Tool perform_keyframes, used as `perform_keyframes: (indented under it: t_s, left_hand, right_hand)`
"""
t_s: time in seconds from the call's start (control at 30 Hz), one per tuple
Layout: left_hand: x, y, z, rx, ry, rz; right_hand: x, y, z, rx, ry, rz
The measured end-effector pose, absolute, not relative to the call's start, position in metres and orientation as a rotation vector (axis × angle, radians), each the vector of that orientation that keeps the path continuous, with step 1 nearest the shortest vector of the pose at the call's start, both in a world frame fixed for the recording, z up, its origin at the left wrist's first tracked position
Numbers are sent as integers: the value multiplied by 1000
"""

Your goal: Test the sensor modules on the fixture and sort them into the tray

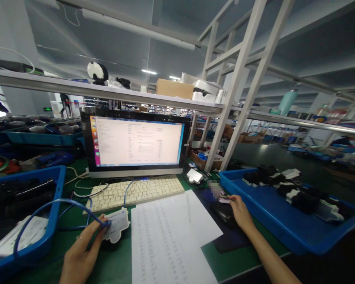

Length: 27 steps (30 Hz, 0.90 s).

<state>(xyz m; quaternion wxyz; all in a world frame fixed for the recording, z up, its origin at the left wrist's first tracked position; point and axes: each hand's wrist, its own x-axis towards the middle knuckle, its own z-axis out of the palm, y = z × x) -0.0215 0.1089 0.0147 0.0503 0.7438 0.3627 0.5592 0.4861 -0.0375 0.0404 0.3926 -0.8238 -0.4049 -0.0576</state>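
My left hand [84,250] pinches the plug end of a blue cable [55,201] where it meets a white-faced device [116,225] with a labelled, lobed plate. The device is on the green mat beside the papers. My right hand [241,213] is at the right, fingers closed at the edge of a small thin item [224,198], partly blurred out, whose kind I cannot make out. Just below it lies a rounded black object [223,213] on a dark pad [235,240]. Printed sheets [168,236] lie between my hands, with a pen [188,209] on them.
A monitor [139,142] showing a form window stands behind a cream keyboard [136,193]. Blue bins [60,189] with black parts flank the bench, one at left and another bin [263,223] at right. Another white device [194,176] lies near the monitor. A shelf [130,91] crosses above.
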Motion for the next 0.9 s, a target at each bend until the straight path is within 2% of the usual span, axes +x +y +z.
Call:
perform_keyframes:
  t_s: [0.33, 0.6, 0.9]
  left_hand:
    - [-21, 107, 15, 2218, 1129, 1675]
    - [-22, 106, 17, 2257, 1121, 1675]
    - [-22, 104, 19, 2240, 1085, 1680]
  right_hand:
    - [495, -35, 41, -2185, -891, 37]
    - [492, -46, 34, -2092, -841, -53]
    - [448, -61, 28, -1974, -1429, -187]
